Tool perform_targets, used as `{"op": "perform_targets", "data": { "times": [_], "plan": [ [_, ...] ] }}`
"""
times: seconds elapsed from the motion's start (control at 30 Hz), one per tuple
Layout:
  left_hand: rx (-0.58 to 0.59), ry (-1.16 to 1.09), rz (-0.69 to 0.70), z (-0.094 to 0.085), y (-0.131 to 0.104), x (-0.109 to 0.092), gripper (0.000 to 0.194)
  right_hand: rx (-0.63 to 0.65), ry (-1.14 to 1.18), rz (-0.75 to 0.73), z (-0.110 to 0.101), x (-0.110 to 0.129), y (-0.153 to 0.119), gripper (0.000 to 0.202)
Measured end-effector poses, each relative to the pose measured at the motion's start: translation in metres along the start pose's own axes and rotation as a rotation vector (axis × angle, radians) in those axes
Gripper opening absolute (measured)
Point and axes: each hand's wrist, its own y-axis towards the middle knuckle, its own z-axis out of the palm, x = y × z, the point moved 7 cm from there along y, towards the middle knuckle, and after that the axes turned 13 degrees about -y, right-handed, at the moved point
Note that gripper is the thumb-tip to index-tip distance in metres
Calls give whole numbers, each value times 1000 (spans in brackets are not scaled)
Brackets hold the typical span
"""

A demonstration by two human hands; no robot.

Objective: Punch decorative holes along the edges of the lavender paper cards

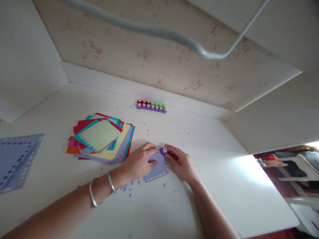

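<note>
A small purple paper punch (163, 151) with a white, dark-centred button sits at the far edge of a light purple sheet of paper (159, 167). My right hand (180, 162) is closed on the punch from the right, thumb and fingers around its side. My left hand (143, 157), with two silver bangles at the wrist, rests on the paper's left part. Its fingers are curved and the thumb is spread apart from them, the fingertips close to the punch. A row of small punched holes runs along the paper's near edge.
Left of my hands lies a fanned stack of coloured paper (102, 136). Two rows of red, green and purple punches (151, 105) stand near the wall. Larger purple sheets with punched edges (17, 162) lie far left. Purple paper bits (129, 189) are scattered about. A pale cable (174, 35) crosses overhead.
</note>
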Motion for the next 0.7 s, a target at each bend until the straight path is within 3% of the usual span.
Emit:
{"op": "perform_targets", "data": {
  "times": [0.1,0.2,0.4,0.7],
  "plan": [
    [-71,301,99,-2,-8,-18,21,-15,60,9,-3,-4,3,30],
    [-62,443,115,5,-19,-31,22,-22,108,32,-8,-5,8,27],
    [-7,421,112,26,-40,-34,30,176,107,-16,-3,6,23,23],
    [-4,389,102,19,-46,-33,27,239,115,64,-6,-1,33,24]
  ]
}}
